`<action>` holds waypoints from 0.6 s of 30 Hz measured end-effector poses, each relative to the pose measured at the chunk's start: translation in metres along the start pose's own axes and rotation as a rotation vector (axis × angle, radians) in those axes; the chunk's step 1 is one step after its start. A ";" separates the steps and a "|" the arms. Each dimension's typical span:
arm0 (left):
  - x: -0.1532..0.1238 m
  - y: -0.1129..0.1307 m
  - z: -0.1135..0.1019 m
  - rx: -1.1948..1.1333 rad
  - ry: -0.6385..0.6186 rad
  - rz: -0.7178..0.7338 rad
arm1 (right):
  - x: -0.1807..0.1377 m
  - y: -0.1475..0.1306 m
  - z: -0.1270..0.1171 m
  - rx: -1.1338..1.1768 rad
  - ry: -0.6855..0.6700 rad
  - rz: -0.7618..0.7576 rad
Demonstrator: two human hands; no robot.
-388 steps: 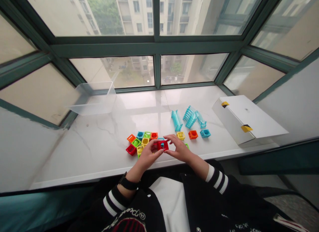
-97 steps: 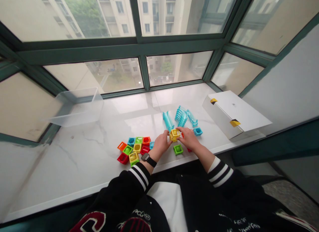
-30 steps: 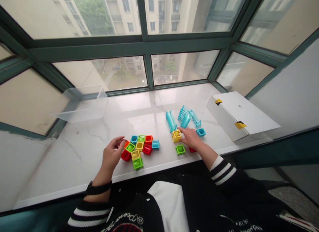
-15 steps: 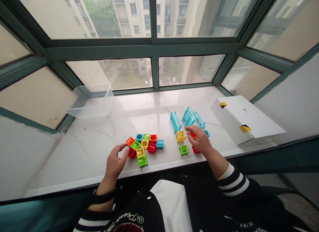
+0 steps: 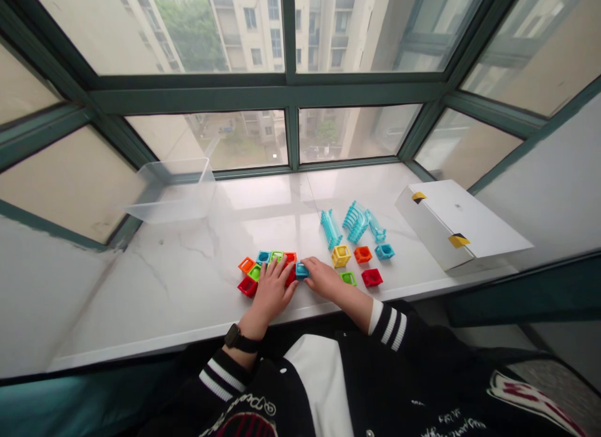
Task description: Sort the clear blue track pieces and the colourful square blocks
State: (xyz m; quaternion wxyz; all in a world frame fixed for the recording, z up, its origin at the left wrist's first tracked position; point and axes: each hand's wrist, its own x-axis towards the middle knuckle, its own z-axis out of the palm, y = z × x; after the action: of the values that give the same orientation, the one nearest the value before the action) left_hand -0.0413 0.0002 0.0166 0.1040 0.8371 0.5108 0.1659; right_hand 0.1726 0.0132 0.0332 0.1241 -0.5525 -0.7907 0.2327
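A cluster of coloured hollow cube blocks (image 5: 256, 271) lies near the front edge of the white marble sill (image 5: 197, 268). My left hand (image 5: 272, 290) lies on top of this cluster with its fingers spread flat. My right hand (image 5: 322, 279) rests just to the right, its fingertips pinching a blue cube (image 5: 302, 270) at the cluster's edge. Further right stand separate cubes: yellow (image 5: 340, 255), orange (image 5: 362, 254), blue (image 5: 384, 251), green (image 5: 348, 277) and red (image 5: 372, 277).
Light-blue curved track pieces (image 5: 357, 221) lie behind the loose cubes. A white cardboard box (image 5: 462, 224) sits at the right end of the sill. A clear plastic bin (image 5: 171, 190) stands at the back left against the window frame.
My right hand left the loose cubes on the right and moved left to the blue cube. My left hand moved right onto the cluster. The orange cube now sits uncovered beside the yellow one.
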 end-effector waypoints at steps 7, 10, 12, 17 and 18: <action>-0.001 0.002 0.006 0.026 0.007 -0.050 | 0.002 0.002 0.003 -0.056 -0.016 0.030; -0.001 0.002 0.007 0.038 0.009 -0.042 | -0.002 0.003 0.001 -0.043 -0.021 0.039; -0.001 0.002 0.008 0.039 0.020 -0.036 | -0.005 0.003 -0.001 -0.024 -0.025 0.039; 0.000 0.001 0.007 0.058 0.052 -0.007 | -0.018 0.008 -0.008 0.121 -0.003 -0.050; 0.000 0.001 0.006 0.058 0.060 -0.001 | -0.021 0.009 -0.010 0.177 0.019 -0.075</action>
State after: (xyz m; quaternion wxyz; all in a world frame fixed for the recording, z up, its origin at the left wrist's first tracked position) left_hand -0.0380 -0.0004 0.0119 0.0644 0.8341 0.5189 0.1758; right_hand 0.1919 -0.0019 0.0384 0.1888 -0.5113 -0.7860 0.2917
